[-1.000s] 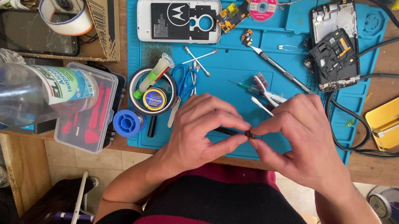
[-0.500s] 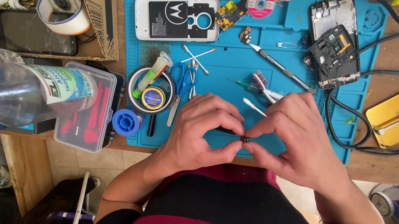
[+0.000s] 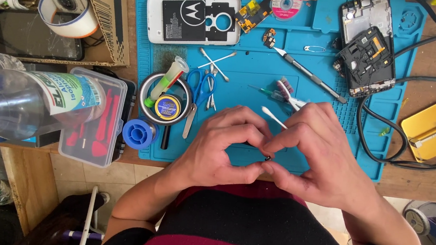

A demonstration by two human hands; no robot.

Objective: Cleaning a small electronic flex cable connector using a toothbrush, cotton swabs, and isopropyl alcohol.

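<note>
Pinching a tiny dark component (image 3: 268,158) between the fingertips of both hands, over the near edge of the blue silicone repair mat (image 3: 320,52). Left hand (image 3: 220,149) and right hand (image 3: 321,154) meeting tip to tip, fingers closed tight on the part, its make too small to tell. Seemingly working the piece free or turning it for fitting. Needing steady, light pressure next, keeping it above the mat. Lying just beyond the knuckles: 1 white cotton swab (image 3: 273,117).
</note>
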